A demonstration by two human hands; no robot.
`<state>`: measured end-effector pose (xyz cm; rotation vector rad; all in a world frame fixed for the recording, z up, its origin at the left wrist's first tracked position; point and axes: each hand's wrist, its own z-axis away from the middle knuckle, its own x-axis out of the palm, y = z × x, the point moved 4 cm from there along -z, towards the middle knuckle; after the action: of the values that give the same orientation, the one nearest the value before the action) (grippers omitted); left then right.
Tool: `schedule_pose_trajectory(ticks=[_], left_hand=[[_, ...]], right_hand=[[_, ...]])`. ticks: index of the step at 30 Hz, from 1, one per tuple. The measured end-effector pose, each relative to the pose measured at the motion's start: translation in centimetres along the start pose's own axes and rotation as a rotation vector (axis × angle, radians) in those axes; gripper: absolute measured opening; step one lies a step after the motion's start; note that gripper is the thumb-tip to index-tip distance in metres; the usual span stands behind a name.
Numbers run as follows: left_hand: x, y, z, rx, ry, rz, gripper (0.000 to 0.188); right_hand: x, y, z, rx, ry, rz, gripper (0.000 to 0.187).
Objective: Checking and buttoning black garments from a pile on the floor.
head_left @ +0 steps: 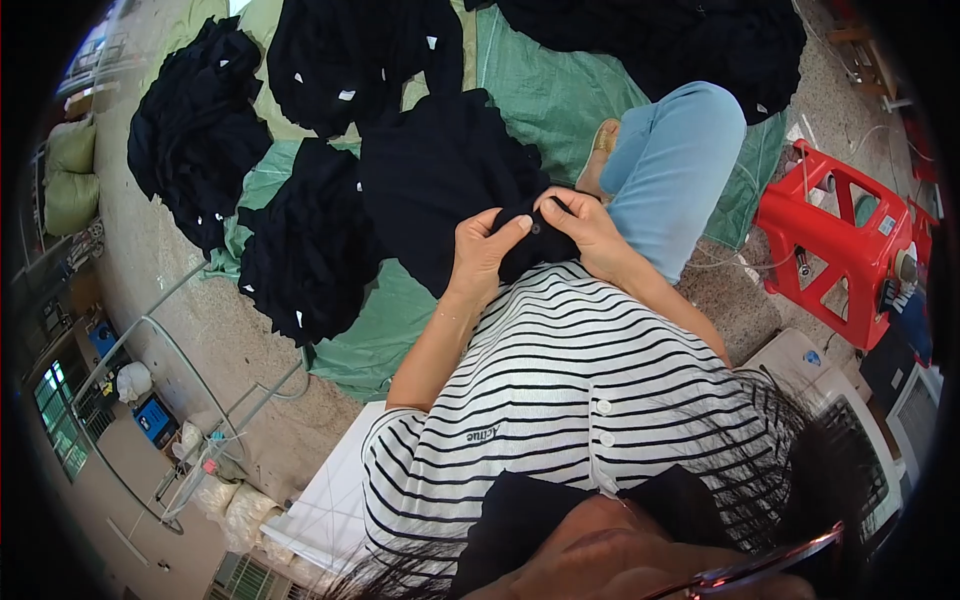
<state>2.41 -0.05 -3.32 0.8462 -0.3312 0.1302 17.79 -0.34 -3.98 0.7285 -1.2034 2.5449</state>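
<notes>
A dark navy garment (430, 175) lies across my lap and spreads out in front of me. My left hand (483, 248) pinches its near edge between thumb and fingers. Close beside it, my right hand (588, 232) grips the same edge, thumb on top. Between the two thumbs a small round dark button (536, 229) shows on the cloth. Folds of the garment hide some of the fingertips on both hands.
Heaps of dark clothing with small white labels, such as one pile (195, 130) at the far left, lie on a green tarp (545, 85). To the right a red plastic stool (845, 255) rests on its side. A bent metal tube frame (180, 345) stands at the left.
</notes>
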Motion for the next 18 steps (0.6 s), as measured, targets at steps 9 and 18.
schedule_pose_trajectory(ticks=[9,18], left_hand=[[2.7,6.9,2.5,0.788,-0.153,-1.342,0.108],[0.7,10.7,3.7,0.381,-0.846,-1.162,0.051]], right_hand=[[-4.2,-13.1,10.8,-1.042,-0.239,0.600,0.030],[-9.7,-20.3,13.3,-0.902,0.392,0.339,0.046]])
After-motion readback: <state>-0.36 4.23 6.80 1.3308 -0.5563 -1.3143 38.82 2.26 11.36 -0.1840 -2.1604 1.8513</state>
